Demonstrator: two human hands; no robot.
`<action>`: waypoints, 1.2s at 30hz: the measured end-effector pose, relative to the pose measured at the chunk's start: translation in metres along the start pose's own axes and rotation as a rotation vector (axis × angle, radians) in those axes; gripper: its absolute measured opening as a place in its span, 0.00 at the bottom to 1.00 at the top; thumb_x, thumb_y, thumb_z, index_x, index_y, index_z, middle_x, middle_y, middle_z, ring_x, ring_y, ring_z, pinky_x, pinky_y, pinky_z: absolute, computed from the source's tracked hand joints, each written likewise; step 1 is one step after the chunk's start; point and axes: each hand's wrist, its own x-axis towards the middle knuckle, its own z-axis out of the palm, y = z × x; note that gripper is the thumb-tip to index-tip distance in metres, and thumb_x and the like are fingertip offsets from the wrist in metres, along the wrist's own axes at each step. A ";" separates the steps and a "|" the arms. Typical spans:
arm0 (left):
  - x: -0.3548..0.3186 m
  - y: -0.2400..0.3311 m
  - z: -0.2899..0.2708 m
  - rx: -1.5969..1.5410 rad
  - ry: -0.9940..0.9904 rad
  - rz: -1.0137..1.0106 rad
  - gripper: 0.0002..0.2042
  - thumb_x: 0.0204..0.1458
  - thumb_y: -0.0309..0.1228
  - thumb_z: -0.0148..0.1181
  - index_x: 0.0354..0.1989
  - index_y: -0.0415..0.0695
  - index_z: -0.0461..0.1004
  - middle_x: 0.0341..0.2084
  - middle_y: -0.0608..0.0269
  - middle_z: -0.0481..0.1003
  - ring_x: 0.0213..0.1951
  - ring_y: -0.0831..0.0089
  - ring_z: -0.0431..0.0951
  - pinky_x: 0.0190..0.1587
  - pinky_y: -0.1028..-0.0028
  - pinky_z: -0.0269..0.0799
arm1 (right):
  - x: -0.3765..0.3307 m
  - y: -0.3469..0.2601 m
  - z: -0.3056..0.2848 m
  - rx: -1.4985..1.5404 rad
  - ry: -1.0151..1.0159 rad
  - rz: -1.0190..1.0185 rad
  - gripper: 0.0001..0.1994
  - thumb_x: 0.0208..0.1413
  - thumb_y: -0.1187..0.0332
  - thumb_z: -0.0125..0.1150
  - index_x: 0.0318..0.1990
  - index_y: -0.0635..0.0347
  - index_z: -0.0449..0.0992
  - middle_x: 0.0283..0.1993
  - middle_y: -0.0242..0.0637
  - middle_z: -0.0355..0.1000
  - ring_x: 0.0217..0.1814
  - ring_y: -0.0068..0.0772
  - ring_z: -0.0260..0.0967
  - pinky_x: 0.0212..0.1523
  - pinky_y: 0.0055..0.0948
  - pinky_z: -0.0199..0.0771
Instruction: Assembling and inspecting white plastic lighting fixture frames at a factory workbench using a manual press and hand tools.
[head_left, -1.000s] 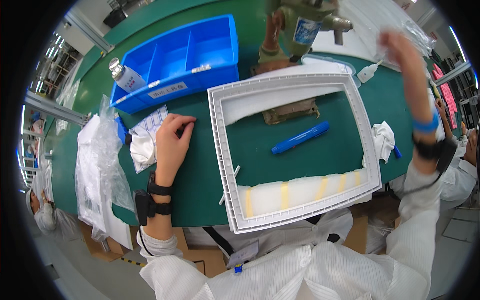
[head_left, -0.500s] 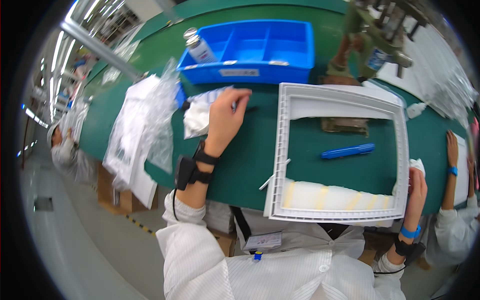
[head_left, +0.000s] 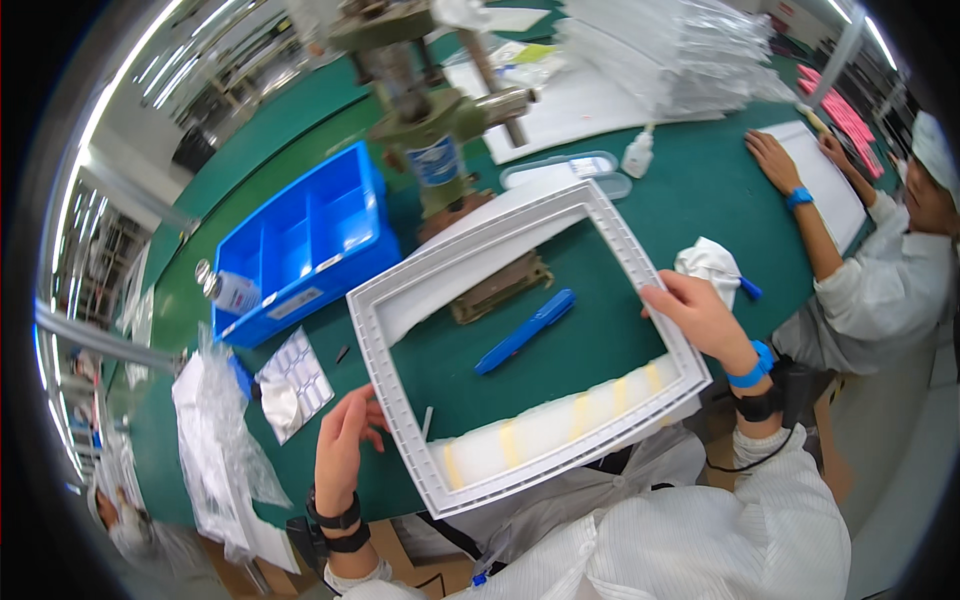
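A white rectangular plastic frame (head_left: 488, 262) with slotted edges lies at the near side of the green table. My right hand (head_left: 705, 318) grips its right side, thumb on top. My left hand (head_left: 345, 440) is at the left side, fingers apart and slightly bent, the tips beside the outer edge; contact is unclear. Through the opening shows a blue pen-shaped tool (head_left: 525, 332). White padding (head_left: 545, 430) with yellow strips lies along the near bar. A small white stick (head_left: 428, 422) is by the left bar. Near my right hand sits a crumpled white cloth (head_left: 706, 264).
Beyond the frame stands a green press (head_left: 430, 130). A blue divided bin (head_left: 318, 240) with a metal-topped bottle (head_left: 232, 290) is at left, near plastic bags (head_left: 215, 430). A small white bottle (head_left: 638, 153) stands farther back. At right, a co-worker's hands (head_left: 775, 163) rest by a white panel.
My view has swung right. My left hand has left the white bundle and come to the frame's left side. My right hand now holds the frame's right bar, away from the cloth.
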 end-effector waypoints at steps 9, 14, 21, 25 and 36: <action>-0.025 0.038 0.052 -0.063 -0.391 0.030 0.16 0.63 0.26 0.47 0.55 0.28 0.70 0.39 0.52 0.80 0.35 0.70 0.80 0.34 0.73 0.75 | -0.078 -0.005 -0.073 0.468 0.058 0.256 0.15 0.64 0.63 0.56 0.46 0.67 0.79 0.23 0.29 0.71 0.22 0.14 0.66 0.24 0.15 0.61; -0.007 0.063 0.090 0.195 -0.555 0.178 0.18 0.63 0.26 0.50 0.60 0.31 0.68 0.44 0.53 0.80 0.42 0.68 0.80 0.41 0.73 0.75 | -0.152 0.046 -0.132 0.516 0.300 0.218 0.18 0.64 0.60 0.54 0.47 0.69 0.78 0.22 0.31 0.73 0.20 0.15 0.67 0.22 0.14 0.61; 0.031 0.044 0.077 0.541 -0.168 0.463 0.06 0.56 0.23 0.59 0.41 0.36 0.77 0.30 0.61 0.79 0.33 0.77 0.77 0.36 0.77 0.71 | -0.193 0.109 -0.217 0.577 0.765 0.123 0.22 0.67 0.54 0.51 0.49 0.69 0.75 0.18 0.27 0.68 0.15 0.13 0.58 0.19 0.14 0.57; 0.029 0.027 0.043 0.510 -0.108 0.392 0.05 0.57 0.24 0.59 0.39 0.36 0.75 0.28 0.65 0.77 0.31 0.80 0.75 0.36 0.79 0.70 | -0.179 0.132 -0.237 0.719 0.970 0.116 0.20 0.64 0.55 0.57 0.47 0.67 0.77 0.21 0.26 0.69 0.18 0.14 0.61 0.19 0.15 0.59; 0.048 -0.006 0.016 0.338 -0.149 0.287 0.05 0.59 0.25 0.58 0.38 0.36 0.76 0.25 0.68 0.75 0.29 0.84 0.73 0.32 0.83 0.67 | -0.150 0.144 -0.236 0.734 1.102 0.130 0.18 0.60 0.54 0.60 0.40 0.62 0.79 0.23 0.29 0.72 0.20 0.18 0.68 0.22 0.18 0.68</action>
